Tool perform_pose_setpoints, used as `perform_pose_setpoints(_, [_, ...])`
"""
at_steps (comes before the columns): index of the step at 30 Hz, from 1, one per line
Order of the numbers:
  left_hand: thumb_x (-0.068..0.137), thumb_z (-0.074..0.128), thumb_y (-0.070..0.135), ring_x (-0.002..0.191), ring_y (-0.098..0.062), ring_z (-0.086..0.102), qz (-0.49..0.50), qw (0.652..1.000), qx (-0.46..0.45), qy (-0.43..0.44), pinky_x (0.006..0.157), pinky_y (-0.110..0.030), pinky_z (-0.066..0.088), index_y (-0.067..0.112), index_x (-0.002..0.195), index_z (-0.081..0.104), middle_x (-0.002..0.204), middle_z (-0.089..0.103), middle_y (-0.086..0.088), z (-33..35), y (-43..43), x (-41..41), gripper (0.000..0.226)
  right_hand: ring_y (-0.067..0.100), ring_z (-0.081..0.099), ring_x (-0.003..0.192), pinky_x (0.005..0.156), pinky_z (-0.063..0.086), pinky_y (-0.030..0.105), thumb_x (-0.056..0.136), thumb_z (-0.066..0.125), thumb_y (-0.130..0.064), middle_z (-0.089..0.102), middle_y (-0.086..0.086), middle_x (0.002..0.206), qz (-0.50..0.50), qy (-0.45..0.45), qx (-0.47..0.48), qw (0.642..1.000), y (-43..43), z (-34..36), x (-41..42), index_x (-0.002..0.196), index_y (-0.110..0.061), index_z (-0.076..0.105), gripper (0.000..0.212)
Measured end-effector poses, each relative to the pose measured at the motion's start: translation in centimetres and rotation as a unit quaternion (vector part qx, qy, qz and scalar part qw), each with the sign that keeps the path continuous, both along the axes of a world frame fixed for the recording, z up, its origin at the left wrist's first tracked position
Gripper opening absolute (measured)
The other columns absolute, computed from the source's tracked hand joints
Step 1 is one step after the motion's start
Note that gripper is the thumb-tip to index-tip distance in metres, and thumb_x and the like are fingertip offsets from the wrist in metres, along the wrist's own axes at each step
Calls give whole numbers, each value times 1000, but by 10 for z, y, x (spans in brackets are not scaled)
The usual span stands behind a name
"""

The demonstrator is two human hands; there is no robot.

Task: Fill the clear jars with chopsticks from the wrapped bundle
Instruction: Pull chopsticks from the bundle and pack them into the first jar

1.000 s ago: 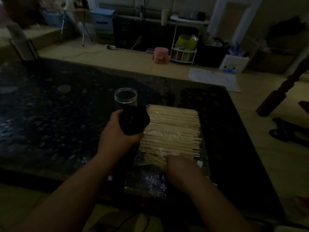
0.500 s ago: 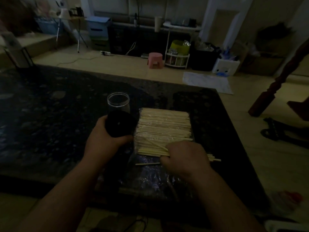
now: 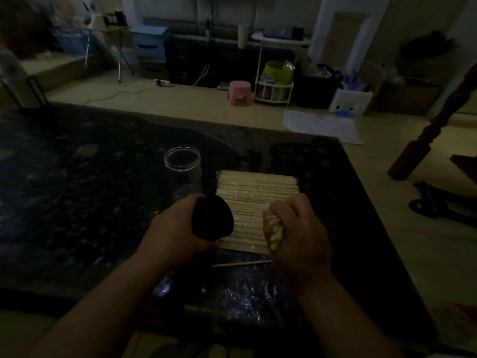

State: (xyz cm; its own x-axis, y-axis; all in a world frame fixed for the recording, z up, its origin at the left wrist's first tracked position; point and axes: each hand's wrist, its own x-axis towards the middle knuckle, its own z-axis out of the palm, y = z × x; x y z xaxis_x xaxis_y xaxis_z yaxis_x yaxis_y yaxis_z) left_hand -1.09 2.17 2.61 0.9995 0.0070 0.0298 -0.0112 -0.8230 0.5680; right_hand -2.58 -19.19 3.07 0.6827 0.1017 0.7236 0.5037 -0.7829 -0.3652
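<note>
Dark tabletop (image 3: 90, 202): fingers (image 3: 287, 209) of right hand (image 3: 300, 236) grip chopsticks (image 3: 273, 231) over the bundle (image 3: 253, 195).

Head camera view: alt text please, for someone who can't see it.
The right hand grips a fistful of pale wooden chopsticks at the near right corner of the flat plastic-wrapped chopstick bundle on a dark speckled table. The left hand holds a dark rounded object; an empty clear jar stands upright just beyond it.
</note>
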Motion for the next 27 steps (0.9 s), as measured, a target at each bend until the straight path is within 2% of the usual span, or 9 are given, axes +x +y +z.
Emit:
perform_pose_setpoints(4, [56, 85, 46, 114, -17, 58, -6, 999, 51, 2, 94, -33, 46, 37, 134, 43, 128, 58, 9, -1, 5, 2, 89, 3, 54, 81, 70, 42, 10, 95, 47, -35, 47, -13, 89, 42, 76, 186, 979, 13, -5, 3, 85, -33, 57, 15])
perform_pose_setpoints(6, [58, 84, 47, 113, -17, 58, -12, 997, 75, 5, 93, -31, 46, 36, 134, 43, 127, 57, 9, -2, 6, 1, 87, 8, 59, 86, 77, 49, 22, 94, 48, -39, 54, -12, 91, 60, 125, 257, 957, 18, -9, 5, 82, -35, 60, 17])
perform_pose_setpoints(8, [58, 84, 50, 112, -16, 58, -17, 997, 80, 8, 92, -31, 46, 37, 133, 43, 126, 57, 9, -4, 7, 1, 86, 13, 62, 83, 78, 50, 26, 93, 48, -41, 59, -11, 87, 63, 171, 294, 938, 22, -11, 4, 76, -29, 62, 25])
perform_pose_setpoints(11, [60, 83, 49, 113, -16, 57, -16, 998, 57, 7, 92, -32, 47, 37, 134, 42, 128, 56, 9, -7, 5, 2, 86, 8, 61, 69, 67, 42, 7, 96, 55, -33, 65, 2, 71, 57, 223, 350, 908, 27, -8, -1, 73, -14, 65, 32])
perform_pose_setpoints(14, [58, 85, 48, 114, -16, 57, -23, 999, 21, 5, 94, -33, 47, 34, 135, 42, 129, 56, 8, -8, 1, 3, 90, 2, 60, 58, 54, 40, 5, 96, 56, -21, 66, 9, 66, 68, 282, 380, 878, 28, -5, -4, 79, -5, 68, 26])
perform_pose_setpoints(17, [56, 87, 36, 110, -11, 57, -34, 999, -30, -10, 90, -28, 46, 34, 133, 45, 125, 57, 10, -5, -2, 3, 87, -2, 61, 68, 61, 43, 7, 90, 66, -20, 66, -7, 76, 94, 317, 342, 880, 29, -11, 1, 83, -19, 68, 7])
perform_pose_setpoints(19, [57, 87, 31, 110, -8, 56, -48, 998, -32, -18, 90, -25, 45, 35, 133, 45, 124, 57, 12, -5, -3, 2, 87, -1, 60, 77, 67, 46, 13, 83, 74, -19, 64, -6, 91, 84, 322, 343, 878, 29, -17, 6, 87, -25, 66, 11])
perform_pose_setpoints(24, [54, 86, 35, 110, -9, 58, -54, 998, -24, -29, 91, -29, 48, 40, 131, 45, 123, 58, 14, -8, -2, 2, 87, 12, 54, 55, 54, 45, 29, 87, 68, -16, 57, -5, 62, 34, 324, 473, 818, 28, -18, 10, 71, -20, 62, 17])
perform_pose_setpoints(27, [54, 86, 36, 108, -8, 58, -52, 998, -18, -32, 88, -26, 47, 42, 130, 45, 122, 58, 15, -9, -1, 3, 87, 8, 59, 52, 57, 49, 31, 83, 73, -15, 62, -5, 63, 49, 337, 461, 819, 27, -19, 11, 81, -15, 65, 8])
